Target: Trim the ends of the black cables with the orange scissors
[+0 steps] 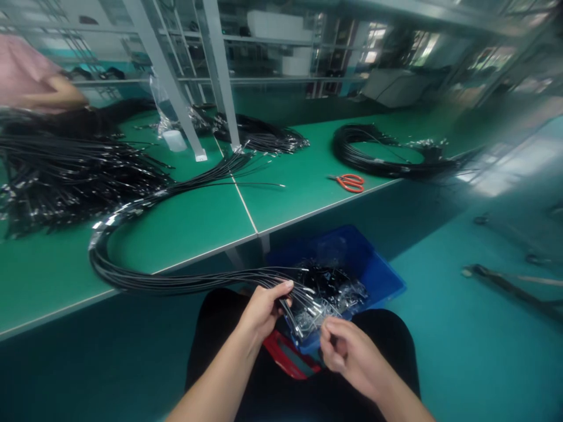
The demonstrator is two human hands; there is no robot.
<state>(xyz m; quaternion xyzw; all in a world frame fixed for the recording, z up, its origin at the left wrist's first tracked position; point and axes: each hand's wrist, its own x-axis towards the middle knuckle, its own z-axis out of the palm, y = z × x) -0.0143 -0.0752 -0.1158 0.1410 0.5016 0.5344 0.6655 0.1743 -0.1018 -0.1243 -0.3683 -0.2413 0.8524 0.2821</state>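
Observation:
My left hand (265, 309) is closed around a bundle of thin black cables (176, 282) close to their metal-tipped ends. From there the bundle curves back over the table edge and lies on the green table. Its tips fan out beyond my left hand, toward my right hand. My right hand (345, 349) is closed with its fingertips pinched together, beside the cable tips; what it pinches, if anything, is too small to make out. Below both hands a blue bin (382, 281) holds black pieces and clear plastic bits. Something red and grey (292, 356) rests by my lap.
On the green table (290, 193) lie orange-handled scissors (349, 182), a coiled cable bundle (352, 155) and a large cable heap (74, 176). Metal posts (222, 76) rise from the tabletop. A person in a pink sleeve (33, 64) is at the far left.

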